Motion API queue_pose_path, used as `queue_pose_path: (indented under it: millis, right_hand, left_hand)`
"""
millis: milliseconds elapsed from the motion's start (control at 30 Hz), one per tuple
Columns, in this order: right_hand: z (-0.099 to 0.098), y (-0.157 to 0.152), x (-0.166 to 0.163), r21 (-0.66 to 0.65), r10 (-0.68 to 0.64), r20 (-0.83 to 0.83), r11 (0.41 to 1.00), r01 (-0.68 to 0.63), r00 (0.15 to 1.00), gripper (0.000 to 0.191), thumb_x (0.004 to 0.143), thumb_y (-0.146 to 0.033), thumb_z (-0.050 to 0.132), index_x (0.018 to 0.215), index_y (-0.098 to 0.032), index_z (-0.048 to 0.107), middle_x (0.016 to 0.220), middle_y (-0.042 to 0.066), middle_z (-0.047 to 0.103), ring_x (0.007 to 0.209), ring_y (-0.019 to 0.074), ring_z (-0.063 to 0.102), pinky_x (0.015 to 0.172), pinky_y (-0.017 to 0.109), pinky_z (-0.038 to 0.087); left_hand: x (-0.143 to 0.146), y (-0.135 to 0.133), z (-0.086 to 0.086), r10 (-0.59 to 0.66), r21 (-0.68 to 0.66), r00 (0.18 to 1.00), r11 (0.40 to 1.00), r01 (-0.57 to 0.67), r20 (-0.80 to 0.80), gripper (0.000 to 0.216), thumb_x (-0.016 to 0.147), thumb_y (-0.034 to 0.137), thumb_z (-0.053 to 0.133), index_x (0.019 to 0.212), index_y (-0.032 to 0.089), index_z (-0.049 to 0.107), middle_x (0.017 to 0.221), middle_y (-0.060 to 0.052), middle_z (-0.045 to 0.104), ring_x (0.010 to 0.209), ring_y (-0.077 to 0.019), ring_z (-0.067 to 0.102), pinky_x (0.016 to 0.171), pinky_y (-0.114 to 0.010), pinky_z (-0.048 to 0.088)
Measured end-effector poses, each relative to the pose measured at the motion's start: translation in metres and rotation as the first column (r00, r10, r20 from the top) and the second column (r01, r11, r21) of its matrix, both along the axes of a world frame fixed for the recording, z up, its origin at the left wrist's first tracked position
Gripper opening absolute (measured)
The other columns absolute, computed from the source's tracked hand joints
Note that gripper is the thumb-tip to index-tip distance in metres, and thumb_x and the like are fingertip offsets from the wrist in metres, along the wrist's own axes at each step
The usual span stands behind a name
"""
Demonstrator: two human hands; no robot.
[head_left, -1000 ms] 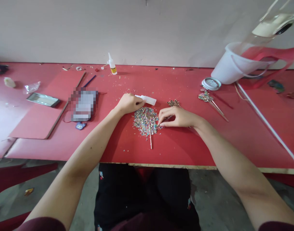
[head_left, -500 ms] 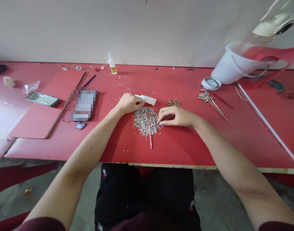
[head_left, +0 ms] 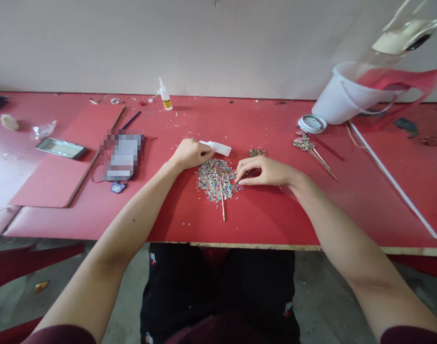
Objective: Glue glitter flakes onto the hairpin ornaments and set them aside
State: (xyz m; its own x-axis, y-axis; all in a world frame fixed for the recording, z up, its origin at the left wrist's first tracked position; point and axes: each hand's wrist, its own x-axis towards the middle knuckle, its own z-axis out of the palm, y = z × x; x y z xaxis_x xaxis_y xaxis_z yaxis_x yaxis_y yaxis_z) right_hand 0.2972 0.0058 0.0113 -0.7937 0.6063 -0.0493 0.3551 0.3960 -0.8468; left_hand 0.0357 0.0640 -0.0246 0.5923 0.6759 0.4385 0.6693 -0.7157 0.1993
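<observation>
My left hand is closed around a small white squeeze bottle, which lies tilted above the pile of glittering, multicoloured chips. On this pile rests a gold hairpin, its stem pointing toward me; its head blends into the chips. At the pile's right edge, my right hand pinches a thin dark tool. Its tip is too small to make out. Just behind the right hand sits a cluster of gold ornaments.
A decorated hairpin, a round tub and a white bucket stand or lie at right. A yellow-labelled glue bottle is upright near the wall. Leftward are a blurred-out phone-like object, a small tray and a board.
The view has shifted slightly. Both hands stay almost in place, the left on the bottle and the right with the thin tool at the pile's edge.
</observation>
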Motion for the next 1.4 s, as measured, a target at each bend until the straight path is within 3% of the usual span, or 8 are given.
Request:
queue_pose_path:
  millis: [400,833,1400]
  right_hand:
    - [0.0008,-0.0005,-0.0013,-0.03,0.014,0.013,0.999,-0.013,1.0,0.013,0.082,-0.031,0.066,0.085,-0.02,0.072,0.091,0.003,0.065,0.082,0.0147,0.063,0.072,0.029,0.05]
    - [-0.0001,-0.0006,0.0007,-0.042,0.035,0.029,0.999,-0.034,0.999,0.015,0.082,-0.035,0.066,0.088,-0.022,0.073,0.093,0.004,0.065,0.084,0.0154,0.061,0.074,0.03,0.049]
    - [-0.0027,0.0009,-0.001,-0.05,-0.077,-0.062,0.996,0.074,0.995,0.016,0.081,-0.037,0.068,0.082,-0.021,0.07,0.086,0.002,0.065,0.08,0.0152,0.061,0.074,0.031,0.048]
  left_hand:
    - [-0.0003,-0.0006,0.0005,-0.002,0.0,1.0,1.0,0.002,0.011,0.048,0.088,0.036,0.045,0.045,0.015,0.047,0.042,0.003,0.035,0.042,-0.0073,0.021,0.048,-0.027,0.017]
    - [-0.0011,-0.0001,-0.0005,0.004,-0.01,1.0,1.0,-0.004,-0.017,0.047,0.089,0.037,0.044,0.047,0.015,0.048,0.044,0.002,0.041,0.042,-0.0076,0.027,0.049,-0.026,0.018]
    - [-0.002,-0.0056,0.0054,-0.047,-0.027,0.999,0.999,0.047,0.003,0.046,0.089,0.036,0.045,0.047,0.015,0.048,0.045,0.002,0.038,0.044,-0.0074,0.026,0.049,-0.026,0.018]
